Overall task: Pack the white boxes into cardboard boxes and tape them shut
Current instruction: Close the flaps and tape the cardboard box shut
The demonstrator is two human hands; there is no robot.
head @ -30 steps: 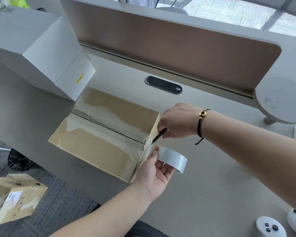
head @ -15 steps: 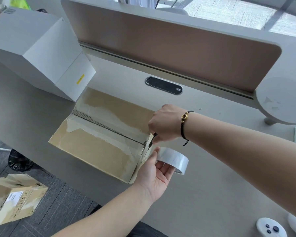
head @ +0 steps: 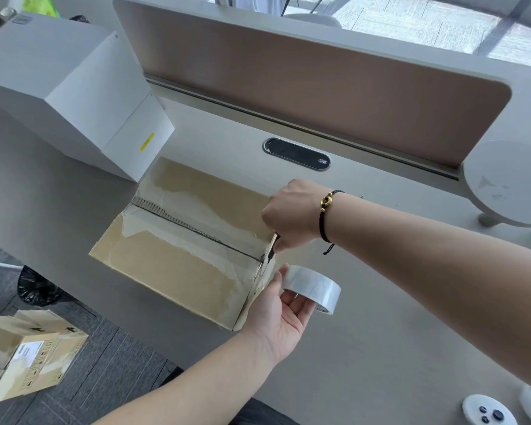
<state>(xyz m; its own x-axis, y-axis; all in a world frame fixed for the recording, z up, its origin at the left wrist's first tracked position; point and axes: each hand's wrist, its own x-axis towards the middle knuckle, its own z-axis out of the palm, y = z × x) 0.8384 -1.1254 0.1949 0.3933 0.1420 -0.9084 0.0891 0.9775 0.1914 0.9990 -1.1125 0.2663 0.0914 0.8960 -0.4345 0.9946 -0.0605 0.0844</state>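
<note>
**Grey desk, cardboard box under tape**

Grey desk surface (head: 380,348) carries the work. The right hand (head: 292,214) is curled round a thin dark tool (head: 273,245) at the right end of the cardboard box (head: 178,271), where the top seam meets the corner. Just below, the left hand (head: 276,311) holds a roll of clear tape (head: 314,288) on its fingers beside the box's right end, thumb against the cardboard.

The box lies flaps closed, clear tape along its seam, its near corner close to the desk's front edge. Bare desk lies to the right of the hands.

A large white box (head: 59,87) stands just behind the cardboard one and bears a small yellow sticker (head: 147,142), too small to read. Another cardboard box (head: 22,354) with an unreadable label sits on the carpet. A divider panel (head: 319,84) closes the desk's far side, and a white controller (head: 488,414) lies at the near right.
</note>
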